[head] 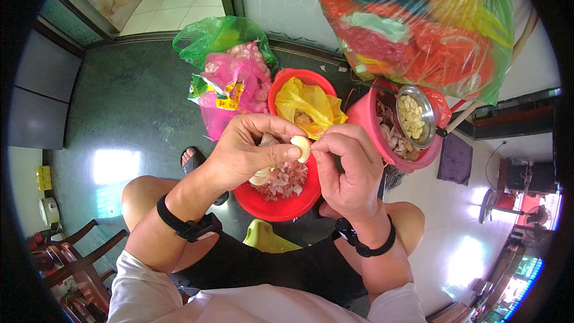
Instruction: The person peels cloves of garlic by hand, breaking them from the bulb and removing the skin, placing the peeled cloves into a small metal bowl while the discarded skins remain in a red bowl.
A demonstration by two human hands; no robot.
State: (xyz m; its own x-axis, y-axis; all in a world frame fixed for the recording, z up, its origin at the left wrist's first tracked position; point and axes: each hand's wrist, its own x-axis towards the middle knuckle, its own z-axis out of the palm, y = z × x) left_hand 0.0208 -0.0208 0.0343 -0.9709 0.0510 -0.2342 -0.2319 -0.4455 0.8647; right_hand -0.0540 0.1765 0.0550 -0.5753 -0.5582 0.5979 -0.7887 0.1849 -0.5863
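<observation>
My left hand [244, 154] pinches a pale, peeled garlic clove [302, 149] between thumb and index finger. More garlic [262, 176], with papery skin on it, shows below and behind that hand; the fingers hide how it is held. At the clove's right edge, the thumb and index fingertips of my right hand [352, 170] are pinched together on its end. Whether they grip a shred of skin there is too small to tell. Beneath both hands stands a red plastic basin [278, 213], with loose garlic skins [289, 184] inside.
A pink mesh sack of garlic [235, 94] lies ahead beside a green plastic bag [206, 40]. Right of it, a red bucket [302, 73] holds a yellow bag [314, 103]. A steel bowl of peeled cloves [411, 116] rests on a pink bucket [363, 112] of skins. A stuffed bag [426, 31] hangs above.
</observation>
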